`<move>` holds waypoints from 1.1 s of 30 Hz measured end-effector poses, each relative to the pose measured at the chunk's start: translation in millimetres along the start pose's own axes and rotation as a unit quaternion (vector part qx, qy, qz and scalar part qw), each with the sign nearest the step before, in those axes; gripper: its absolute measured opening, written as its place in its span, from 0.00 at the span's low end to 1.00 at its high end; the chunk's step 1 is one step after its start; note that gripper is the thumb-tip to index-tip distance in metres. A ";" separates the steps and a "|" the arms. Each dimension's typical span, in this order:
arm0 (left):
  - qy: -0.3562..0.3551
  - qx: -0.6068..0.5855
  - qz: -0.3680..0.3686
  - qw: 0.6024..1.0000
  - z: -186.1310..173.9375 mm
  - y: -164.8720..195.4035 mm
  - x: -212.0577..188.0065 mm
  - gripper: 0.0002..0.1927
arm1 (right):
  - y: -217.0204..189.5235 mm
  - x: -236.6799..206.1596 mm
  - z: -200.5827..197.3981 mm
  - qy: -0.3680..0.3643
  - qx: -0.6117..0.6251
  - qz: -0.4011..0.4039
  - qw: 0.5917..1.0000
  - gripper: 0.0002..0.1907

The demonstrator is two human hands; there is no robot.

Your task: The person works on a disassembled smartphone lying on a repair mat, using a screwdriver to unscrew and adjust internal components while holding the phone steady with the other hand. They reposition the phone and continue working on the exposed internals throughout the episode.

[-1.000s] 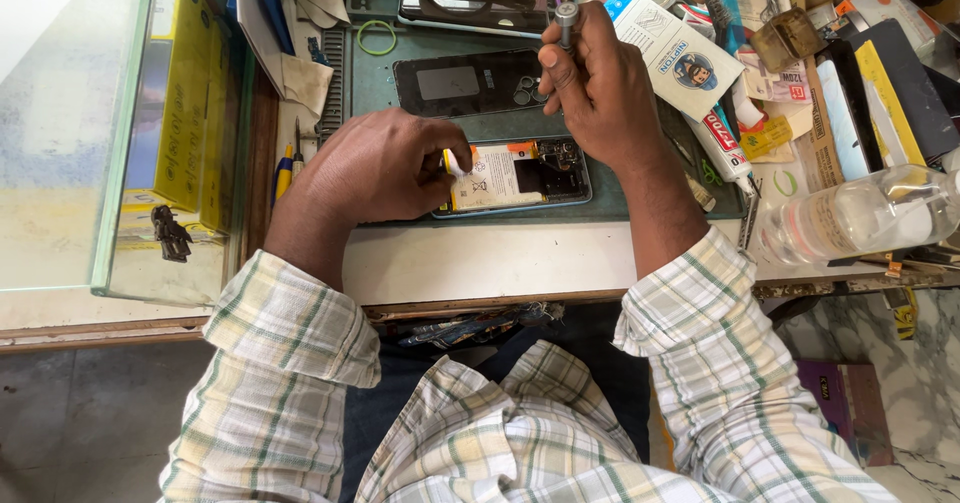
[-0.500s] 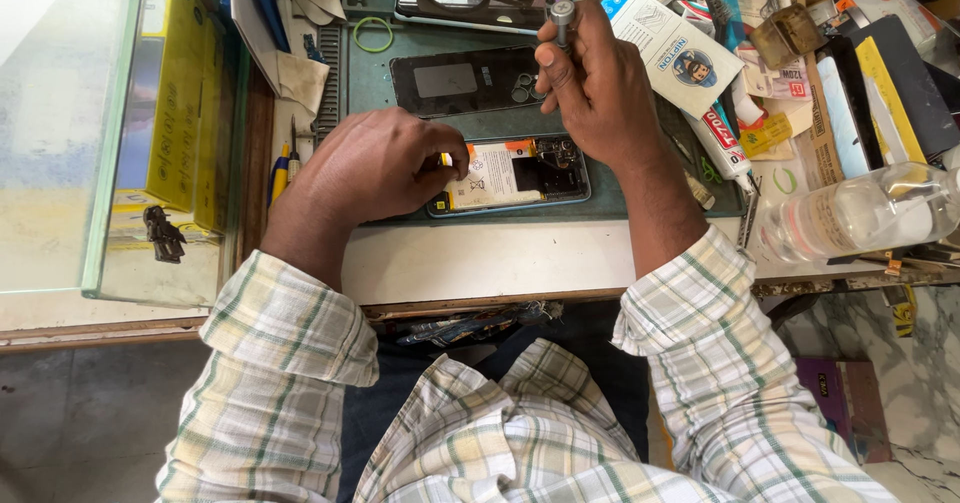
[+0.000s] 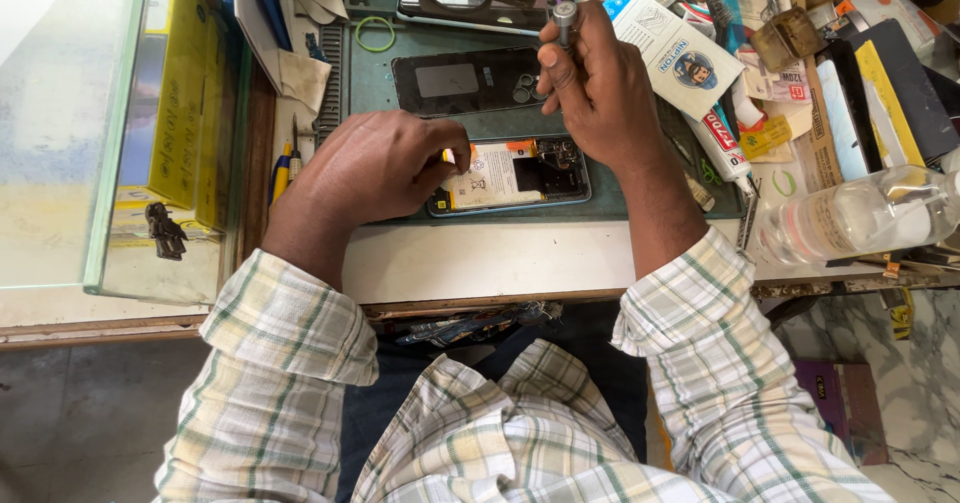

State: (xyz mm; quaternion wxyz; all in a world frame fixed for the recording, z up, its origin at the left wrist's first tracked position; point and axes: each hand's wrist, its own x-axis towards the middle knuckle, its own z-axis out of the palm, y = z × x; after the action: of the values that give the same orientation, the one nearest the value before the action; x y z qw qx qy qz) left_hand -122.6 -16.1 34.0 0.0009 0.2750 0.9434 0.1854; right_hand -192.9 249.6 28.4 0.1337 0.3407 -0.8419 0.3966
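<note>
A cluttered repair desk [image 3: 480, 263] carried an opened phone [image 3: 510, 175] on a green mat [image 3: 380, 78]. The left hand [image 3: 375, 168] pinned its edge; the right hand [image 3: 595, 88] pinched a screwdriver [image 3: 565, 18]. The phone looked light, stiff and fragile, best held by its frame.

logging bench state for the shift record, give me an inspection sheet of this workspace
surface: dark green work mat on a white bench top.
job's things: opened smartphone with exposed battery; black phone back cover behind it.
clutter: clear plastic bottle, white glue tube, green rubber band, boxes and papers.
hands: left hand rests on the phone's edge; right hand holds a metal-tipped screwdriver.
cables: nothing seen.
surroundings: glass counter top at left.
</note>
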 end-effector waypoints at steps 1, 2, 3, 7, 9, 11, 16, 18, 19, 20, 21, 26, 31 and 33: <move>-0.009 0.010 -0.005 1.000 -0.4 -0.4 0.3 0.09 | -0.1 0.1 -0.1 0.002 0.002 0.001 1.000 0.17; 0.002 0.006 0.003 1.000 -0.4 -0.8 0.9 0.08 | -0.2 0.3 -0.2 0.002 -0.001 -0.004 1.000 0.17; 0.013 0.001 0.010 1.000 -0.1 -1.3 0.6 0.08 | -0.3 0.2 0.1 0.002 -0.003 -0.008 1.000 0.17; 0.041 -0.014 0.026 0.999 2.2 -3.1 1.5 0.06 | -0.8 -0.9 0.5 0.001 -0.012 -0.013 1.000 0.17; 0.032 -0.006 0.014 0.999 3.7 -2.3 2.1 0.06 | -0.9 -0.8 0.6 -0.002 -0.002 -0.007 1.000 0.17; 0.032 -0.001 0.014 0.999 3.9 -1.5 1.9 0.06 | -1.1 -0.4 0.6 -0.004 0.000 -0.008 1.000 0.17; 0.020 0.005 0.022 1.000 3.0 2.5 2.4 0.05 | -1.9 -0.2 0.2 -0.003 -0.002 -0.014 1.000 0.16; -0.006 0.013 -0.002 1.000 3.6 4.5 3.0 0.06 | -2.5 -0.4 0.5 -0.004 -0.004 -0.013 1.000 0.16; -0.019 0.018 -0.014 1.000 3.8 5.1 3.4 0.06 | -2.7 -0.2 0.5 -0.005 -0.005 -0.013 1.000 0.16; -0.002 0.009 0.001 1.000 4.0 5.2 3.0 0.06 | -3.0 -0.1 0.8 -0.004 -0.003 -0.014 1.000 0.16; 0.015 0.000 0.015 1.000 4.4 5.5 2.8 0.06 | -3.1 -0.3 1.1 -0.004 -0.001 -0.014 1.000 0.16; -0.009 0.002 -0.004 1.000 5.0 4.4 2.3 0.03 | -2.4 -0.5 1.6 -0.006 0.002 -0.018 1.000 0.16; -0.012 -0.023 -0.004 1.000 4.7 3.0 1.8 0.06 | -0.1 -0.2 1.6 -0.010 0.007 -0.026 1.000 0.16; -0.024 -0.041 -0.021 0.999 4.3 2.4 2.3 0.07 | -0.4 -0.4 0.8 -0.028 0.011 -0.003 1.000 0.15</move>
State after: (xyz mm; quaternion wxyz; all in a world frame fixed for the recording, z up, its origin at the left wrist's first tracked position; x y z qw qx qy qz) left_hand -122.9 -11.5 31.1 0.0391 0.2595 0.9402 0.2172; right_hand -192.3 249.0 27.9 0.1072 0.3561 -0.8396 0.3959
